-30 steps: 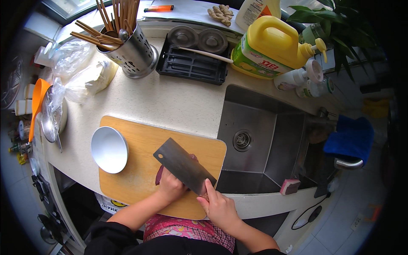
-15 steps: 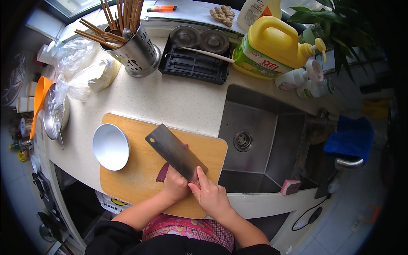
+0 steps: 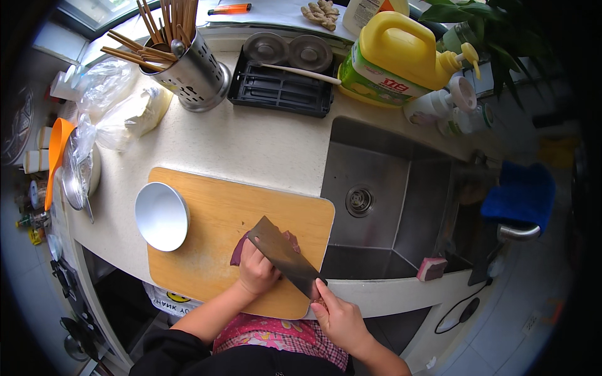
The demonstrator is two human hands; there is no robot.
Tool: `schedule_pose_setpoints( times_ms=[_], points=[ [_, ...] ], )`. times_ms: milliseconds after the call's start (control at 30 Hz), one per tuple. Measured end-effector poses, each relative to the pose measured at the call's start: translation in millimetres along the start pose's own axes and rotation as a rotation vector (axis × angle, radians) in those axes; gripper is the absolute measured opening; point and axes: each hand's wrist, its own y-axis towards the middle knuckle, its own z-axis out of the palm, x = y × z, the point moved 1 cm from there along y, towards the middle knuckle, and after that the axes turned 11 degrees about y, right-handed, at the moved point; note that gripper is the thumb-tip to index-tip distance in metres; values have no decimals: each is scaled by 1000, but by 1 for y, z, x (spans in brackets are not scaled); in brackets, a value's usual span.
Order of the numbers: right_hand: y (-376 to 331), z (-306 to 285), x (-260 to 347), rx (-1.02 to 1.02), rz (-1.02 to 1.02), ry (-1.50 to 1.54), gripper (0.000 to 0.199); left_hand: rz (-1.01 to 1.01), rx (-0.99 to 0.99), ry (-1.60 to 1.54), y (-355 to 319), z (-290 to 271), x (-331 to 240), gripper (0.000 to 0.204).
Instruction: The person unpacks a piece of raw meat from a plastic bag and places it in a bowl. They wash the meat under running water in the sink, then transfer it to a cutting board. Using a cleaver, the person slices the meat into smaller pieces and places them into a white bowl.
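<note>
On the cream surface [image 3: 251,144], a rectangular tan wooden board [image 3: 213,207] is lying. The right grip [image 3: 339,319] is clasping a grey steel cleaver [image 3: 286,258] at its five-o'clock end — a round white bowl [image 3: 162,217] is sitting at the board's ten o'clock — and the left grip [image 3: 258,273] is holding down dark-red meat [image 3: 237,250] mid-board.

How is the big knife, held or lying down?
Held: the right grip is wrapped around one end of the big knife, which slants over the wooden board.
</note>
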Motion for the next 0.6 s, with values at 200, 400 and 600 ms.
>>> schedule_pose_setpoints(
  times_ms=[200,400,600],
  points=[
    [-8,-12,1,-3,6,-97,49,-30,-14,-11,-1,7,-2,26],
    [18,-10,2,40,-16,-156,49,-11,16,21,3,8,-1,26],
    [51,3,-3,9,-91,-25,47,-61,-6,-19,13,4,-6,28]
  ],
)
